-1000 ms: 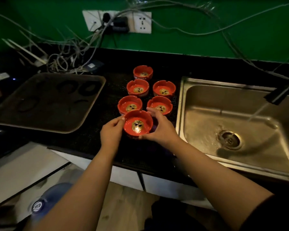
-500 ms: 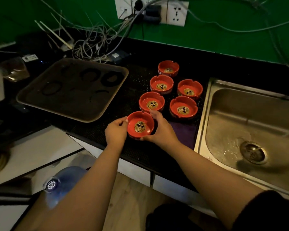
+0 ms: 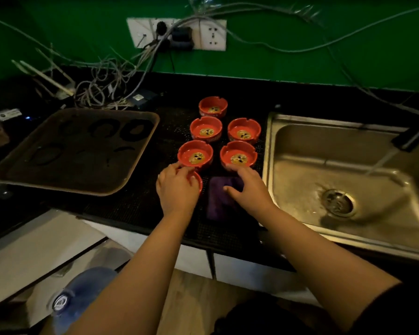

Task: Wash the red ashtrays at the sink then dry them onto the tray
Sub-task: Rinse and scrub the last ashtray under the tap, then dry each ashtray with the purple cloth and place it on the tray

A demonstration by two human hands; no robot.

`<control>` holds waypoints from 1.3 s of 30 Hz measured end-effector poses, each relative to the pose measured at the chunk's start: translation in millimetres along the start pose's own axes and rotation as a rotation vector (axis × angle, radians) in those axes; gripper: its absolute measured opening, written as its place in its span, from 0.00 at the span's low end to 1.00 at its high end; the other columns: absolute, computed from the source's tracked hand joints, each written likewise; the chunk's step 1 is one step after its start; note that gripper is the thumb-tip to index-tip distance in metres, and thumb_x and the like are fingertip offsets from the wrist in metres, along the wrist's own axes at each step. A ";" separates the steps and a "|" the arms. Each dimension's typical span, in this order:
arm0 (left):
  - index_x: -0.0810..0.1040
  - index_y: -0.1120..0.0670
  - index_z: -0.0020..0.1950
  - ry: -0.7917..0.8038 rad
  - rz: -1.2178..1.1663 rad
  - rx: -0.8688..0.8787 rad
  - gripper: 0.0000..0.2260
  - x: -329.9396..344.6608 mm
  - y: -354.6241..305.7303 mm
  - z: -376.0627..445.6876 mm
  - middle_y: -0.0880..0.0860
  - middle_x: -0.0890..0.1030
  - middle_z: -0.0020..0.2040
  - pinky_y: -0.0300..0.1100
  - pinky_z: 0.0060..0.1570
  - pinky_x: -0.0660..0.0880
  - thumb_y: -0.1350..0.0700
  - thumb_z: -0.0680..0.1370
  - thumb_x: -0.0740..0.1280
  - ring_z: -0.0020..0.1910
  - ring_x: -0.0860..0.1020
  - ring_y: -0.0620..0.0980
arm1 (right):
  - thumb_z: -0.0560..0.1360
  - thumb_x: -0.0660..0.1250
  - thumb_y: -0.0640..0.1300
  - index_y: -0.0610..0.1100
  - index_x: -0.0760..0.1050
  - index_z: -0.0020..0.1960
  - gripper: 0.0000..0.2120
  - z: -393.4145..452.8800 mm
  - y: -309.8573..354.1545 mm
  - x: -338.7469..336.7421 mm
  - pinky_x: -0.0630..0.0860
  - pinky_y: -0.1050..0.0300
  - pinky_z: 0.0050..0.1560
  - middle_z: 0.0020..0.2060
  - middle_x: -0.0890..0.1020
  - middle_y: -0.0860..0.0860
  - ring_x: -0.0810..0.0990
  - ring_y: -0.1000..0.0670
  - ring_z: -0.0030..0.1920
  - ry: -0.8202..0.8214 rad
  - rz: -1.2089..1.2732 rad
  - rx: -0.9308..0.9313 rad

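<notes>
Nearest red ashtray (image 3: 197, 180) gripped under left hand (image 3: 177, 189); right hand (image 3: 248, 187) spread flat, touching purple cloth (image 3: 219, 201) alongside.

We see a green wall (image 3: 324, 32) carrying a white socket panel (image 3: 177, 33). Below the panel lies a black countertop (image 3: 264, 97); tangled cables (image 3: 102, 85) lie below-left of it. Lighting is dim. White cabinet fronts (image 3: 252, 269) stand beneath the countertop.
</notes>
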State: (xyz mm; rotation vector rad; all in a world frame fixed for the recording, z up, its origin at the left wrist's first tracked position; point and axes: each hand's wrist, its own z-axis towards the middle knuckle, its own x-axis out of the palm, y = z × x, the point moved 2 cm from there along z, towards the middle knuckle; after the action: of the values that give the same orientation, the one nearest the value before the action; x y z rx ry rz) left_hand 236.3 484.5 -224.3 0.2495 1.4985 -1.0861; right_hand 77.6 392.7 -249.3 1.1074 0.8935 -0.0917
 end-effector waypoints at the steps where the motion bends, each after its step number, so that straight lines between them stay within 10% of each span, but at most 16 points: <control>1: 0.80 0.51 0.59 -0.016 0.019 0.046 0.14 3.3 -9.8 0.5 0.53 0.74 0.66 0.57 0.68 0.63 0.55 0.75 0.64 0.67 0.68 0.56 | 0.71 0.73 0.43 0.47 0.72 0.68 0.27 -3.6 -8.3 -11.5 0.60 0.65 0.64 0.63 0.75 0.49 0.70 0.47 0.66 -0.036 -0.013 0.027; 25: 0.77 0.48 0.60 0.604 -0.243 0.922 0.12 206.9 -371.8 -76.8 0.45 0.76 0.60 0.39 0.55 0.70 0.57 0.78 0.62 0.60 0.72 0.45 | 0.75 0.66 0.37 0.51 0.72 0.67 0.22 -90.7 -241.1 -309.6 0.64 0.61 0.62 0.64 0.73 0.49 0.68 0.49 0.65 -0.574 -0.072 0.576; 39: 0.70 0.45 0.68 0.634 -0.127 0.814 0.17 294.1 -469.6 -71.7 0.48 0.68 0.70 0.44 0.66 0.65 0.54 0.78 0.62 0.69 0.66 0.50 | 0.77 0.64 0.37 0.47 0.71 0.69 0.21 -6.6 -348.3 -417.5 0.67 0.53 0.69 0.68 0.71 0.47 0.70 0.46 0.68 -0.534 -0.047 0.618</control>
State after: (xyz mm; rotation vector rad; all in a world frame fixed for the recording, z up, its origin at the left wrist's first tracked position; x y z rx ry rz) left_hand -217.0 160.5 -266.6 1.1618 1.5372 -1.7972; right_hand -369.2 83.4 -229.2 1.5315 0.4066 -0.7071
